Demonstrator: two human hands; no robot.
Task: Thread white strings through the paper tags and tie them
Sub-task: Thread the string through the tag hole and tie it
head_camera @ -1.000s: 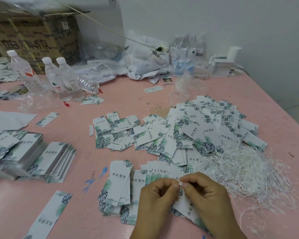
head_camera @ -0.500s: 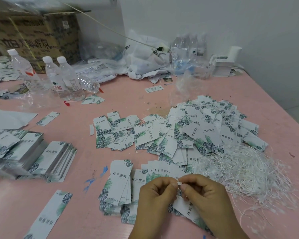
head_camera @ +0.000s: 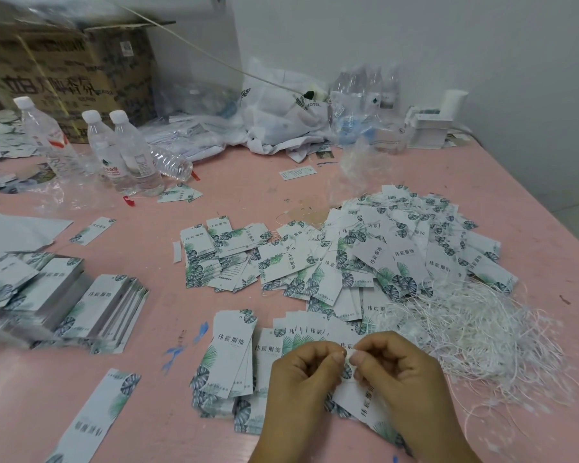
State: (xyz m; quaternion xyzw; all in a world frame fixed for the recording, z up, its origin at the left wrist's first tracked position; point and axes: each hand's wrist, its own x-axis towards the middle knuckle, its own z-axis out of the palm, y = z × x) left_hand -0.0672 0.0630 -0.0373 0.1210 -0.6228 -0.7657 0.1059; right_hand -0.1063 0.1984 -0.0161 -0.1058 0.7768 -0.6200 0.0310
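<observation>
Barely anything has shifted: both hands stay knuckle to knuckle at the near edge. Left hand [head_camera: 301, 372] and right hand [head_camera: 393, 369] pinch a white string end [head_camera: 348, 355] between their fingertips, over a paper tag [head_camera: 365, 401]. Just right lies the string tangle [head_camera: 475, 329]; beyond, heaped tags [head_camera: 398, 248] on the pink table [head_camera: 147, 412], water bottles [head_camera: 121, 155] and a cardboard box [head_camera: 71, 71].

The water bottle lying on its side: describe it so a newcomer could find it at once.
Start at the cardboard box at the table's far left. In front of it stand three capped water bottles. Just right of them is the fallen bottle, the only one lying down, clear and crumpled.
</observation>
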